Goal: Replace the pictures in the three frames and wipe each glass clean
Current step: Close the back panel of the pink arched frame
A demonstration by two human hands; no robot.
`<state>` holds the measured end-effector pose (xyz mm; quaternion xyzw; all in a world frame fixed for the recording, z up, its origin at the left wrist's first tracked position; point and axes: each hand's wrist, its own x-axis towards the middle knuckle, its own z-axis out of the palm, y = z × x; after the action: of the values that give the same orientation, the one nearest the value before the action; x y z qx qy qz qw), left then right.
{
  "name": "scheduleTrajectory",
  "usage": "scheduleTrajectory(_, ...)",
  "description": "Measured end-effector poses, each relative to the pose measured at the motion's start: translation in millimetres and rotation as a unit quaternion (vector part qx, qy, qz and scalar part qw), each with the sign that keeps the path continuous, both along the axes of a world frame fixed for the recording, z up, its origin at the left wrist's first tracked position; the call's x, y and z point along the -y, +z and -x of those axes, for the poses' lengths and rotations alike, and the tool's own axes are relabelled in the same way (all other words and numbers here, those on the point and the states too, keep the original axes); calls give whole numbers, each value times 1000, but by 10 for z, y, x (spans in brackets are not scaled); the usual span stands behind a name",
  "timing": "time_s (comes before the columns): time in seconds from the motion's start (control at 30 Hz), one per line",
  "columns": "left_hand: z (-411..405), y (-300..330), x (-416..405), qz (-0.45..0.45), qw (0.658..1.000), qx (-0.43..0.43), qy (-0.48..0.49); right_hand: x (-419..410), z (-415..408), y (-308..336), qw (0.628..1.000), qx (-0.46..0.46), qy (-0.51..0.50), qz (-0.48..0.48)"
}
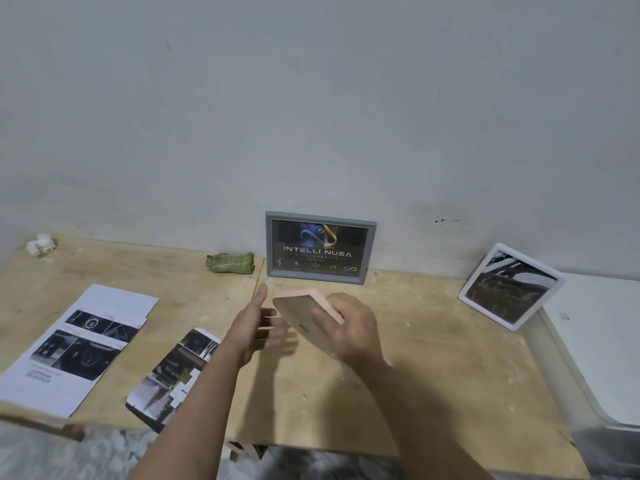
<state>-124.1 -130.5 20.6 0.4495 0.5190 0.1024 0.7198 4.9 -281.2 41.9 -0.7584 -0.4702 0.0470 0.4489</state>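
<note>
On the plywood table, head view: we look down at a plywood table (433, 375) pushed against a pale grey wall (311, 98), with both of our bare forearms reaching in from below.
Right hand: our right hand (349, 327) grips a pink frame (304, 313), fingers curled over its right edge, holding it tilted above the table with its brown backing toward us.
Left hand: our left hand (256, 327) is spread, fingers straight and apart, thumb up, just left of the pink frame; whether the blurred fingertips touch the frame we cannot tell.
Grey frame: a grey frame (320, 249) stands upright against the wall just behind our hands, showing a dark picture with the words INTELLI NUSA.
White frame: a white frame (512, 287) leans tilted at the right end of the table, near the edge, with a dark picture behind reflective glass.
Loose prints: a white sheet (76, 348) with dark photos lies flat at the left of the table; a second printed page (173, 375) lies beside it, partly under our left forearm.
Cloth: a folded green cloth (230, 263) lies near the wall, just left of the grey frame.
Far left corner: a small white crumpled lump (41, 244) sits by the wall.
Right side: a white surface (595, 341) adjoins the table beyond the white frame.
</note>
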Motion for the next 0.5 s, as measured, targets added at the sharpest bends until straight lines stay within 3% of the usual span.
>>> scheduleTrajectory(0.07,40,132,-119,33,998,55,2,-146,222,-25,979,192,70,3)
scheduleTrajectory(0.17,179,222,-335,-26,998,28,55,-325,430,-55,955,254,149,38)
scheduleTrajectory(0.27,479,305,-564,-52,994,19,96,-489,632,98,955,162,173,180)
scheduleTrajectory(0.37,849,340,-793,-80,993,24,81,-717,685,165,978,68,-13,198)
scheduleTrajectory(0.43,1052,341,-897,-87,993,32,68,-895,617,129,968,9,-129,214)
scheduleTrajectory(0.5,1246,335,-963,-82,993,54,73,-1097,617,50,952,-111,-130,253)
